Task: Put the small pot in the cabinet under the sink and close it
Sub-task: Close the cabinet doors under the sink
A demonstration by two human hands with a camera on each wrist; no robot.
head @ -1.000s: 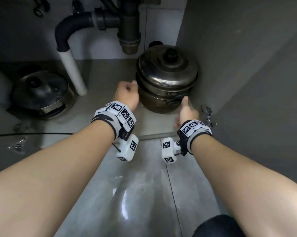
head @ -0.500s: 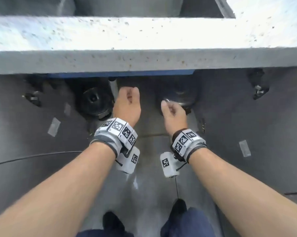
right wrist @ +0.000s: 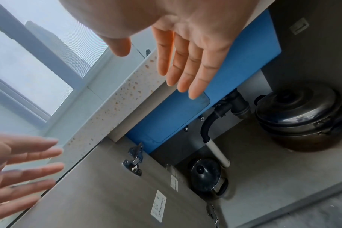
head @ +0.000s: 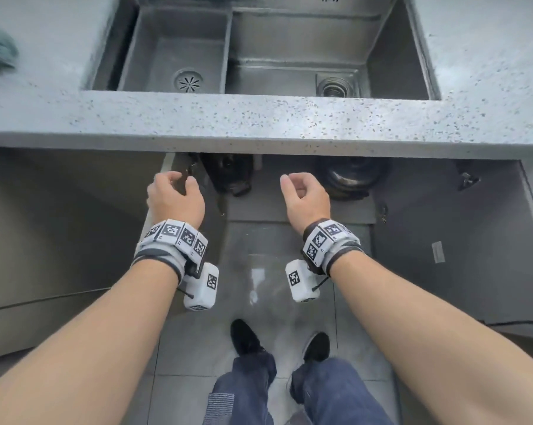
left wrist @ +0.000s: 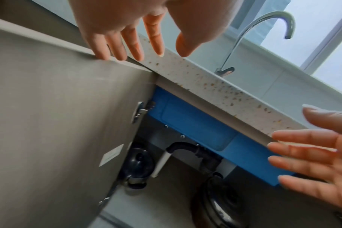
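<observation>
The small steel pot (head: 354, 176) with its lid stands inside the open cabinet under the sink, at the right, half hidden by the counter edge; it shows in full in the right wrist view (right wrist: 299, 117). My right hand (head: 305, 194) hangs in front of the opening, fingers relaxed and empty, clear of the pot. My left hand (head: 174, 197) is at the top edge of the open left door (head: 75, 225). In the left wrist view its straight fingers (left wrist: 107, 50) reach that edge of the door (left wrist: 59, 123). It holds nothing.
A second pot with a dark lid (head: 228, 173) sits at the cabinet's left, beside the white drain pipe (right wrist: 219, 152). The right door (head: 458, 240) stands open. Above are the speckled counter (head: 259, 124) and the steel sink (head: 289, 81). My feet are on the tiled floor (head: 274, 286).
Both hands have let go of the small pot and come out of the cabinet. The view has risen from inside the cabinet to above the sink. My left hand has moved to the left door.
</observation>
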